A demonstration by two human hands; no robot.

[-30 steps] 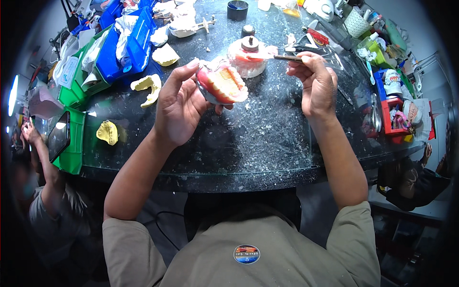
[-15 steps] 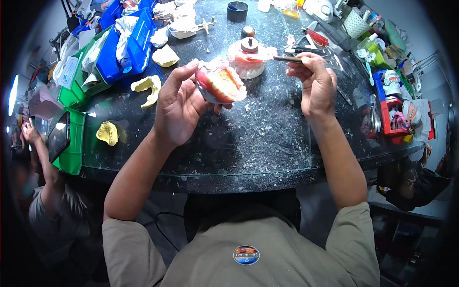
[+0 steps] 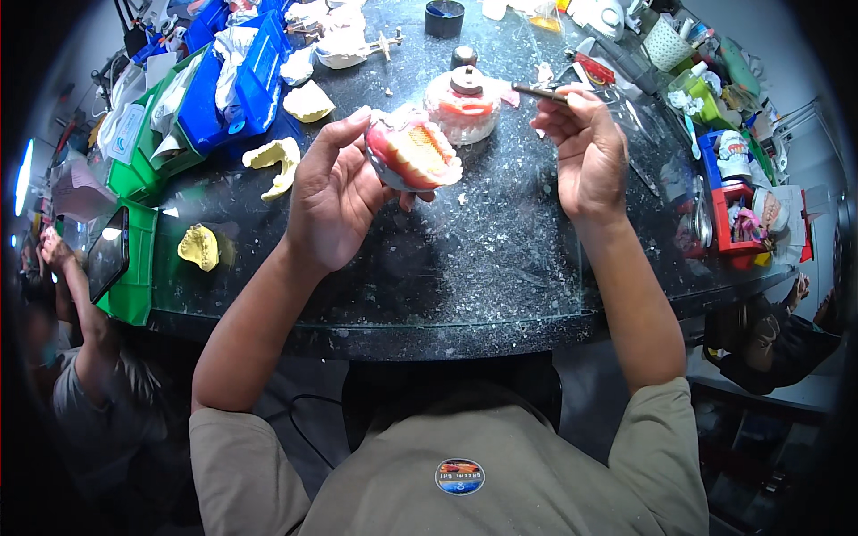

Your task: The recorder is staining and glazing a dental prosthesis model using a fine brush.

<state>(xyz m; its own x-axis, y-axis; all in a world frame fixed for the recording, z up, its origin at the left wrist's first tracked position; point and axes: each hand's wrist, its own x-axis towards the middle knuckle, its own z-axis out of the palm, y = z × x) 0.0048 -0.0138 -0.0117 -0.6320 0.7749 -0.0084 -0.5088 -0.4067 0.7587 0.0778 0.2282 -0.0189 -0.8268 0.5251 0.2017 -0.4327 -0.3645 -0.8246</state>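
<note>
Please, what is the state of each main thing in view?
Dental model: tilted, held in left hand
Dark tool: raised, held in right hand
Clear jar: upright, grey cap on top
Black cup: upright, open
Blue bin: open, holding white material
Yellow arch: lying on table

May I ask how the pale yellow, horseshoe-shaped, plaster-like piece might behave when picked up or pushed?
The horseshoe-shaped piece would probably stay stiff, as its chalky surface suggests plaster. Its open arch might snap if squeezed. Lying low, it seems unlikely to roll.
</note>
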